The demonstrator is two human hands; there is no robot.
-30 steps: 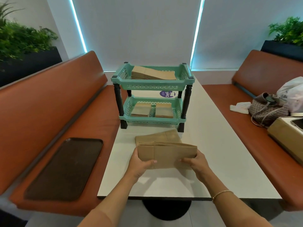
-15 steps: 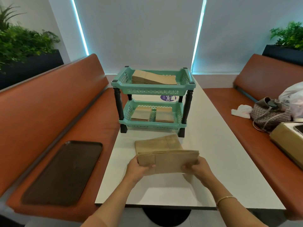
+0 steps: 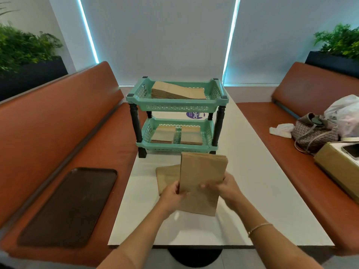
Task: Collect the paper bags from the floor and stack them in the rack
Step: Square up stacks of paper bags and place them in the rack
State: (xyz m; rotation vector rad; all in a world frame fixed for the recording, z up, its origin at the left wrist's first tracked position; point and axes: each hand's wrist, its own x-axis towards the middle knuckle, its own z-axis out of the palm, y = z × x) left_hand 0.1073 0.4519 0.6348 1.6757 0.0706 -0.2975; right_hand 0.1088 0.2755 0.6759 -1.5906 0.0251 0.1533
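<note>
Both hands, left (image 3: 172, 195) and right (image 3: 225, 188), gripped a bag stack (image 3: 202, 179) upright over the table (image 3: 252, 191), squaring it; next likely needs lifting into the rack (image 3: 176, 108).

We see a white table (image 3: 252, 191) between two orange benches (image 3: 58, 133). Dark tray (image 3: 68, 206) lies on the left bench. On the right bench: patterned handbag (image 3: 314, 133), white plastic bag (image 3: 345, 115) behind it, crumpled tissue (image 3: 281, 130) beside it, cardboard box (image 3: 338, 166) nearer us. Plants (image 3: 25, 47) in dark planters at both back corners.
</note>
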